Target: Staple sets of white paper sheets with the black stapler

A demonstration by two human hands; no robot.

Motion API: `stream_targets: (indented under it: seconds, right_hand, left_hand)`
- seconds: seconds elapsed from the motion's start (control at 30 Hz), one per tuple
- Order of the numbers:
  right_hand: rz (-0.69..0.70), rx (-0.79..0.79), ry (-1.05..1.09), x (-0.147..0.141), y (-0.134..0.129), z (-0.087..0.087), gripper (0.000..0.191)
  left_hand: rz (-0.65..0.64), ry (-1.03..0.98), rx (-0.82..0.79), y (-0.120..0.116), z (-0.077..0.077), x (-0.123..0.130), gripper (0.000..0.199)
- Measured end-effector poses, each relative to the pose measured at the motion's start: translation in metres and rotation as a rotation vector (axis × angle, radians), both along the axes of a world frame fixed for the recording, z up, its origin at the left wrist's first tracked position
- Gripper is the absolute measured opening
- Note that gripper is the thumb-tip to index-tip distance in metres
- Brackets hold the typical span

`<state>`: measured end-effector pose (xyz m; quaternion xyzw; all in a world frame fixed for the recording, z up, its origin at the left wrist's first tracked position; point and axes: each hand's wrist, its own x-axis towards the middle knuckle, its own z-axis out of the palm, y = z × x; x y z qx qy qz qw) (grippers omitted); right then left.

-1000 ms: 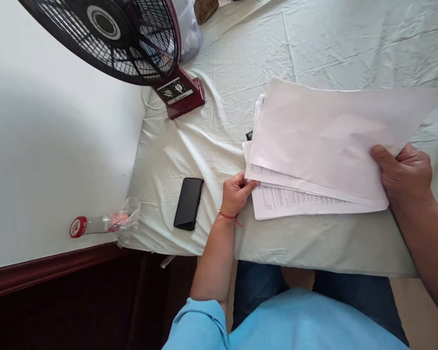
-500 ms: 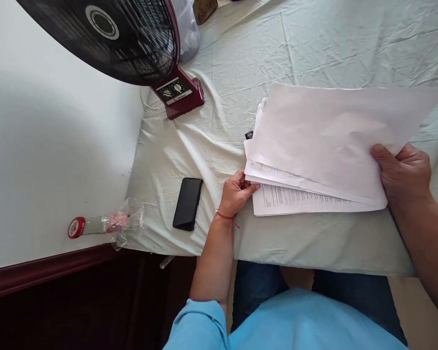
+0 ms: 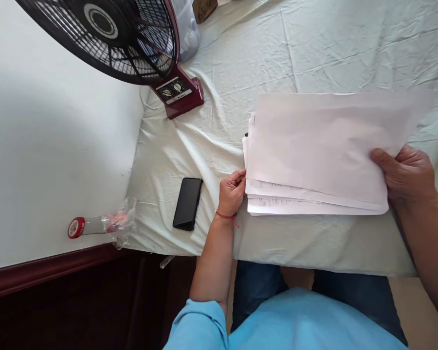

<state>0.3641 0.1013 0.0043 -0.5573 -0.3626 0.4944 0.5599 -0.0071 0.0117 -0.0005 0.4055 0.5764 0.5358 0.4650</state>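
Before me lies a stack of white paper sheets [image 3: 321, 141], its top sheet blank and its lower ones showing lines of print along the near edge. My right hand [image 3: 409, 172] grips the stack at its right side, thumb on top and fingers underneath. At the left edge, my left hand [image 3: 233, 192] has its fingers curled against the sheets, with the fingertips partly hidden. A red string bracelet [image 3: 226, 215] circles the left wrist. A small black object [image 3: 246, 134] peeks out behind the stack's left edge; its kind is hidden.
A black phone [image 3: 188, 204] lies left of my left hand. A dark red fan [image 3: 184, 97] stands at the back left, beside a translucent container [image 3: 188, 31]. Near the wall lies a red-capped bottle [image 3: 91, 226] with plastic wrap. A pale cloth [image 3: 324, 43] covers the table.
The upper sheets have swung left and toward me, covering more of the printed pages below. My left hand has shifted slightly left, its thumb off the lower sheets. The fan blades look less blurred.
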Motion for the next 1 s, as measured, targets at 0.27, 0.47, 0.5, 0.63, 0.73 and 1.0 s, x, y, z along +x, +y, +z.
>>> stream_targets:
  seconds: [0.27,0.47,0.5,0.63,0.73,1.0]
  right_hand:
    - [0.22,-0.196,-0.01,0.015,-0.001,0.001,0.055]
    - [0.28,-0.215,-0.083,0.021,-0.002,-0.002,0.054]
    - [0.27,-0.205,-0.099,0.02,-0.003,-0.001,0.053]
    - [0.229,-0.137,-0.135,0.012,-0.008,0.003,0.051]
    - [0.226,-0.081,-0.103,0.013,-0.009,-0.001,0.052]
    - [0.308,-0.012,-0.239,0.015,-0.02,-0.003,0.043]
  left_hand:
    - [0.027,0.052,0.061,0.002,-0.004,0.0,0.041]
    - [0.103,0.058,0.055,-0.001,-0.004,0.003,0.049]
    - [0.1,0.04,0.053,-0.002,-0.003,0.004,0.054]
    - [0.024,0.047,0.04,-0.002,0.001,0.006,0.056]
    - [0.008,0.139,-0.008,-0.001,0.001,0.005,0.05]
    - [0.143,0.157,0.139,-0.008,0.003,0.005,0.049]
